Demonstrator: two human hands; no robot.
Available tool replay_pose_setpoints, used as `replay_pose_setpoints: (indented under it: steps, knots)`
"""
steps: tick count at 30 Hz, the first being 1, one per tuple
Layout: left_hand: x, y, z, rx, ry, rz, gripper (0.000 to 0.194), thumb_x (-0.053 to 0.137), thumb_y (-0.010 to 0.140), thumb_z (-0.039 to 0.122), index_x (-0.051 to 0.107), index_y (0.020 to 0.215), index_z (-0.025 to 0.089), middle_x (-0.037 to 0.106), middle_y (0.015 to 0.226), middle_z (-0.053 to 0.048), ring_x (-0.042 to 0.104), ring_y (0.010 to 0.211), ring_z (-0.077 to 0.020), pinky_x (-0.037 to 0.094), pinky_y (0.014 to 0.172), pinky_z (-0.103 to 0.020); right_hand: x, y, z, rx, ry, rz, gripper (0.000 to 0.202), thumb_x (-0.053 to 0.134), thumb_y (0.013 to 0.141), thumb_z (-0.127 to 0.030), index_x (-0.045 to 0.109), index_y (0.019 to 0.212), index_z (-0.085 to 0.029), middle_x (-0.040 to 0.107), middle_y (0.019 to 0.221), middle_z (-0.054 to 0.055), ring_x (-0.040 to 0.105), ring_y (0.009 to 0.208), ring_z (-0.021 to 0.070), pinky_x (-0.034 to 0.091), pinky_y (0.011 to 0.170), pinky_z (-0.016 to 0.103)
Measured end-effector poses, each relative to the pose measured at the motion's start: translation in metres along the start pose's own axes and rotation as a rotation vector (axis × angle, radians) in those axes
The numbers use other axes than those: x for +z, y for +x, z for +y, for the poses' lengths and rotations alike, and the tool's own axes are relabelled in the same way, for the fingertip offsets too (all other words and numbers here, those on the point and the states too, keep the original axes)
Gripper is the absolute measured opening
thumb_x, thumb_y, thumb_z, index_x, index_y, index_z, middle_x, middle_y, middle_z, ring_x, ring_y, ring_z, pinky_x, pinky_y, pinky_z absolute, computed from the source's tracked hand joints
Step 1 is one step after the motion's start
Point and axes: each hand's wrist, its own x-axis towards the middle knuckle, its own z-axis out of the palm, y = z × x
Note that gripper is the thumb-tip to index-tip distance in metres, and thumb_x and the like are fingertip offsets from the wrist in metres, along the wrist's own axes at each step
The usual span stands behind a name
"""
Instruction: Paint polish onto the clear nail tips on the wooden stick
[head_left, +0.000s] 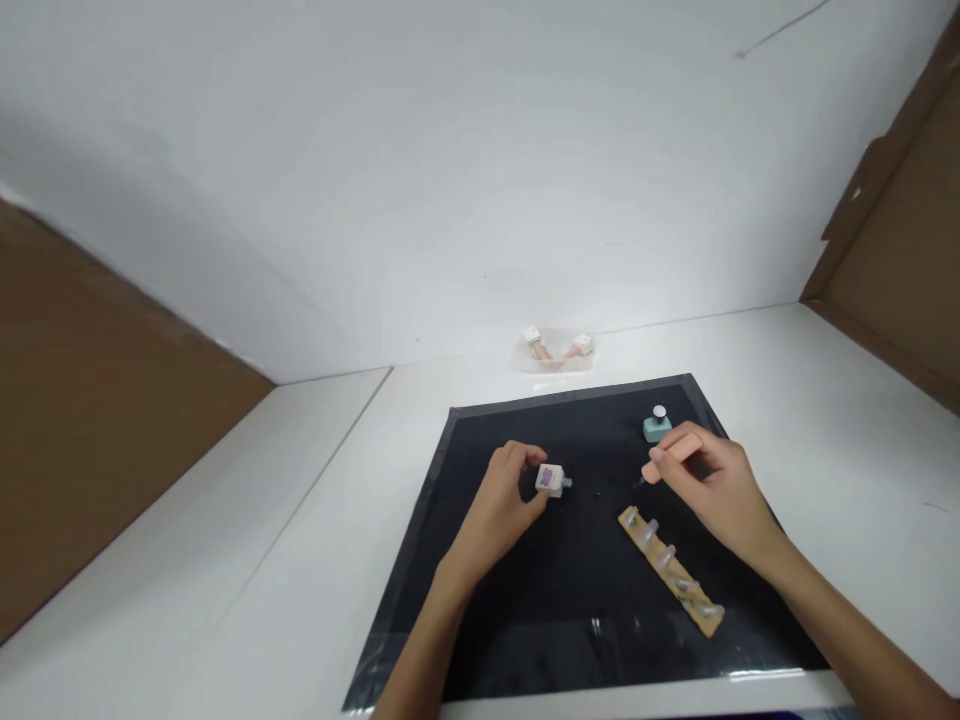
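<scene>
A small white nail polish bottle [550, 480] with a purple mark lies tipped on the black mat, its uncapped neck pointing right. The thumb and forefinger of my left hand [501, 508] curve around its base and grip it. In my right hand [712, 487] is a peach nail polish cap [673, 458], pinched between thumb and fingers. Its dark brush tip points down and left, apart from the bottle. Below it lies a wooden strip [670, 571] with several clear nail tips standing along it. A teal bottle [657, 430] with a silver top is just behind my right hand.
A clear plastic tray [555, 365] holding two white-and-peach bottles stands at the back against the white wall. The black mat [517, 610] lies on a white table. Brown cardboard panels [97, 400] rise at the left and right.
</scene>
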Motion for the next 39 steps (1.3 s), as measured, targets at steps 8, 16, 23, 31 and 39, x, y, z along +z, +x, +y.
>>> replay_pose_setpoints:
  steps: [8, 16, 23, 31, 39]
  knots:
    - [0.003, 0.002, -0.016, -0.084, -0.134, -0.155, 0.023, 0.062, 0.068, 0.019, 0.061, 0.091, 0.019, 0.064, 0.095, -0.005, 0.056, 0.093, -0.0234, 0.039, 0.090, -0.041, 0.005, -0.002, 0.005, 0.043, 0.055, -0.093, 0.023, 0.061, 0.081, -0.032, 0.064, 0.062, -0.019, 0.066, 0.073, 0.005, 0.061, 0.072, 0.0178, 0.047, 0.055, 0.026]
    - [0.007, 0.000, 0.003, -0.037, -0.622, -0.048, 0.025, 0.065, 0.068, 0.024, 0.062, 0.092, 0.018, 0.049, 0.086, 0.000, 0.054, 0.075, -0.0123, 0.047, 0.071, -0.027, 0.006, -0.001, 0.011, 0.138, 0.132, -0.152, 0.029, 0.063, 0.077, -0.045, 0.071, 0.073, -0.018, 0.068, 0.085, 0.008, 0.060, 0.069, 0.0170, 0.049, 0.054, 0.026]
    - [0.007, -0.004, 0.007, -0.074, -0.968, 0.120, 0.048, 0.079, 0.052, 0.025, 0.058, 0.095, 0.019, 0.061, 0.078, 0.001, 0.058, 0.071, -0.0127, 0.046, 0.065, -0.023, 0.010, -0.007, 0.004, 0.149, 0.182, -0.228, 0.020, 0.064, 0.078, -0.038, 0.068, 0.081, -0.018, 0.070, 0.078, 0.005, 0.062, 0.064, 0.0158, 0.049, 0.052, 0.025]
    - [0.004, -0.008, 0.016, -0.278, -1.292, 0.118, 0.045, 0.080, 0.055, 0.041, 0.067, 0.087, 0.013, 0.071, 0.081, -0.007, 0.063, 0.070, -0.0147, 0.048, 0.068, -0.024, 0.008, -0.013, -0.006, 0.005, 0.242, -0.220, 0.011, 0.062, 0.081, -0.030, 0.068, 0.088, -0.023, 0.066, 0.067, 0.000, 0.060, 0.054, 0.0122, 0.050, 0.051, 0.022]
    - [0.003, -0.010, 0.019, -0.300, -1.443, 0.046, 0.039, 0.078, 0.061, 0.036, 0.069, 0.090, 0.011, 0.072, 0.087, -0.010, 0.066, 0.076, -0.0171, 0.049, 0.072, -0.024, 0.015, -0.015, -0.010, -0.354, 0.071, -0.213, 0.015, 0.056, 0.087, -0.027, 0.067, 0.096, -0.023, 0.071, 0.082, 0.005, 0.066, 0.071, 0.0165, 0.054, 0.060, 0.025]
